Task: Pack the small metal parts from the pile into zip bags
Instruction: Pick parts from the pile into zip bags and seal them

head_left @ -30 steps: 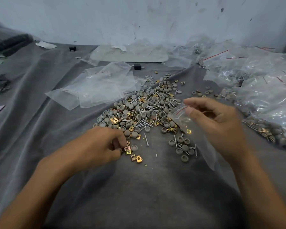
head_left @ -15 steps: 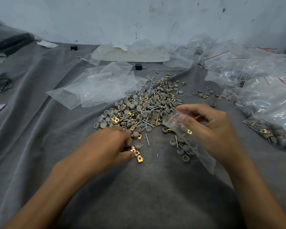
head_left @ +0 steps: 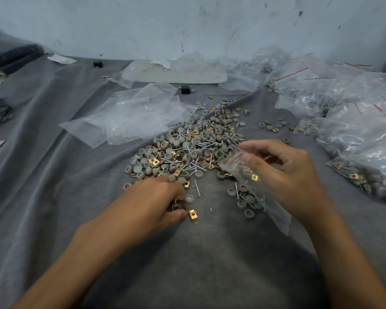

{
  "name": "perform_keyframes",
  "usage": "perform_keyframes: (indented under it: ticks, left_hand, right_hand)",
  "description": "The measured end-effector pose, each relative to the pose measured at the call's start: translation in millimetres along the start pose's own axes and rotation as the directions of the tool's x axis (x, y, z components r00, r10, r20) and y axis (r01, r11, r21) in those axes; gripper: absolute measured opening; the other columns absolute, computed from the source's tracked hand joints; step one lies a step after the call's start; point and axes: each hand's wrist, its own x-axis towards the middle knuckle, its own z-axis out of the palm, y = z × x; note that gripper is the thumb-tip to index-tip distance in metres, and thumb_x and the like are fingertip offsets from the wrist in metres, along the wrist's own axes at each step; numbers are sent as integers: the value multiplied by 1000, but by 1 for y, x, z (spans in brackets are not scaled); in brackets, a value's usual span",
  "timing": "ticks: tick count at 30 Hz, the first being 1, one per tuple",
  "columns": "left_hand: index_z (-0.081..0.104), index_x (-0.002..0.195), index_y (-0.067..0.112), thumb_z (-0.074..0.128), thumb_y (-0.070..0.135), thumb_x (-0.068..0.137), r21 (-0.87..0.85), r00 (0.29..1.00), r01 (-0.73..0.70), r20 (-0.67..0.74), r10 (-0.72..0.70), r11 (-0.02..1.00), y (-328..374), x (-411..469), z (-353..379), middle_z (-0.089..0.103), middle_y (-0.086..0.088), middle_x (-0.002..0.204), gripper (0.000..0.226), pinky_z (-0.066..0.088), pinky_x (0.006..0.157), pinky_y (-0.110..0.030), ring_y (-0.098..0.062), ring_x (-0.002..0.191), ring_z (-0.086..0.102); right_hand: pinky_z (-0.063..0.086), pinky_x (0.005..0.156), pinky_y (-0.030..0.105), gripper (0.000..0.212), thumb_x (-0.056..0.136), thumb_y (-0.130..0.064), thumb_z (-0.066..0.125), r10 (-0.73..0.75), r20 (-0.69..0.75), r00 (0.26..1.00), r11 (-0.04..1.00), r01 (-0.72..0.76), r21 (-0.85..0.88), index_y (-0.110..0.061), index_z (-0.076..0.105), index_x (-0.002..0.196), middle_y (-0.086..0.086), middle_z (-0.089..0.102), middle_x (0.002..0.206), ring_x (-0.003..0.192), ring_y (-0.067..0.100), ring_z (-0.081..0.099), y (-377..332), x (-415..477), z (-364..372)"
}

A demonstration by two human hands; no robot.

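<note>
**On the grey cloth [head_left: 187, 275]: hand and bag positions at the parts pile**

1. Left hand [head_left: 152, 204]. It is set down on the cloth, knuckles up, with the fingers curled in against the thumb. A few brass-coloured clips [head_left: 176, 206] are pinched between the fingertips and the thumb. One loose clip [head_left: 192, 214] lies just beside the thumb tip at 3 o'clock. A grey cap [head_left: 189, 198] lies just beside the fingertips at 2 o'clock, with a screw [head_left: 197, 189] beyond it.

2. Right hand [head_left: 292, 175]. It is held above the cloth. Thumb and forefinger pinch the red-striped mouth of a clear zip bag [head_left: 252, 186], and the other fingers are loosely bent. From the pinch the bag slants toward 5 o'clock, passing under the palm. Caps and a clip show through the film; whether they lie inside the bag or beneath it cannot be told.

3. Pile [head_left: 192, 150]. Caps, screws and clips lie mixed here, at 12 o'clock from the left hand and 9 o'clock from the right. Its near edge lies just beside the left fingers.

4. Surroundings. Empty bags [head_left: 132, 119] lie at 10 o'clock from the pile, and filled bags [head_left: 361, 134] at 3 o'clock.
</note>
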Motion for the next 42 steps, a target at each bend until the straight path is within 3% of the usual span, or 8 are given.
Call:
perform_keyframes:
  ticks: [4,11,16,24,28,31,37,42]
  left_hand:
    - [61,99,32,67,46,90,-48,1000,12,11,-11,999,-1,1,1,53,19,97,18,33,64,-10,2,79,44]
    - [66,112,39,74,38,85,-90,996,34,86,-26,995,-13,0,-1,55,24,101,28,37,64,-6,10,83,53]
    - [63,118,43,78,43,83,-111,989,58,139,-42,992,-23,-3,-7,53,26,104,38,46,76,-17,9,89,52]
    - [67,112,30,69,32,93,-64,993,20,118,-12,998,-13,-3,-11,67,19,91,19,50,72,-22,9,81,56]
    - [67,108,29,61,48,95,3,996,5,93,-6,1000,-6,-6,-10,65,14,100,24,46,74,-26,-1,89,58]
    - [67,103,25,58,38,97,71,998,-30,54,26,997,1,-5,-5,61,12,102,17,45,77,-28,-8,94,58]
    - [63,90,31,69,38,93,-138,994,33,106,-19,990,-8,-1,-8,64,18,83,9,39,64,-14,6,78,55]
    - [56,93,25,61,31,98,-257,996,14,-78,-35,966,-6,11,-4,59,12,78,9,35,62,-21,3,73,51]
  right_hand:
    - [53,75,15,23,93,-15,74,-1,1,1000,1000,1,10,-32,76,108,-8,74,100,89,9,70,-2,0,-1]
    - [51,72,11,24,93,-17,74,4,13,1000,1000,-4,22,-36,76,107,-12,73,99,90,7,70,-3,-2,-2]
    - [52,72,12,25,93,-17,74,1,16,1000,1000,-2,26,-38,76,106,-12,73,100,91,8,70,-4,-2,-2]
    - [50,71,10,27,93,-16,73,-4,28,1000,1000,4,25,-40,74,105,-15,72,97,88,4,69,-6,-3,-1]
    - [52,76,15,26,92,-18,74,3,14,1000,1000,-3,16,-41,75,104,-11,73,98,91,9,69,-5,-2,-2]
    - [51,75,14,27,92,-17,74,1,16,1000,1000,-1,7,-43,74,103,-13,73,97,90,7,69,-5,-2,-1]
    - [50,73,11,25,90,-17,75,20,59,998,999,-22,35,-38,75,104,-16,72,95,87,5,69,-8,-4,-1]
    - [49,78,13,26,88,-18,76,13,116,993,1000,-16,26,-38,75,105,-14,74,100,92,3,67,-13,-5,4]
